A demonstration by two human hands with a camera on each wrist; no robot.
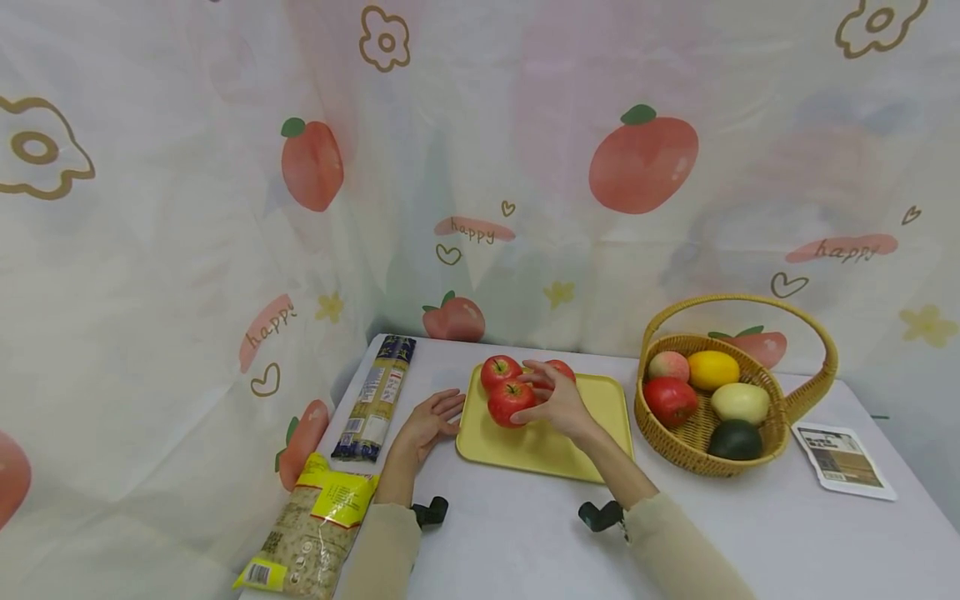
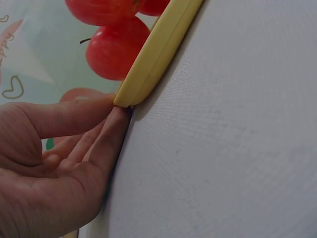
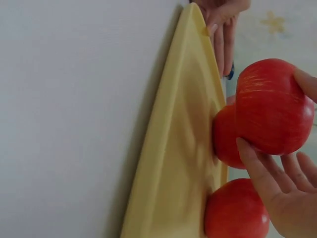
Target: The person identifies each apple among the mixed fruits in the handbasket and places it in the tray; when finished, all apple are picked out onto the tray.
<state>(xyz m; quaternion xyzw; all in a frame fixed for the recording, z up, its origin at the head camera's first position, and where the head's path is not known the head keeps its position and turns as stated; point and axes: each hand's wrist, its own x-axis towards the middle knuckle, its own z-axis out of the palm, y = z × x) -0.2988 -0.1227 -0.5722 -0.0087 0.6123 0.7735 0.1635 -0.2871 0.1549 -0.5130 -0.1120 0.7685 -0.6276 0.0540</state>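
Note:
My right hand (image 1: 558,404) holds a red apple (image 3: 275,106) between thumb and fingertips, over the yellow tray (image 1: 585,433). In the right wrist view this apple overlaps a second apple (image 3: 227,136) behind it. A third apple (image 3: 237,210) sits on the tray beneath my fingers; in the head view it shows partly behind the hand. At the tray's left edge, my left hand (image 1: 427,425) pinches the rim, thumb on top and fingers below, as the left wrist view shows.
Right of the tray stands a wicker basket (image 1: 675,446) of several fruits with a tall handle. A white packet (image 1: 843,460) lies beyond it. On the left are noodle packs (image 1: 375,400) and a yellow-labelled clear bag (image 1: 311,529). Printed curtains stand behind and left of the table.

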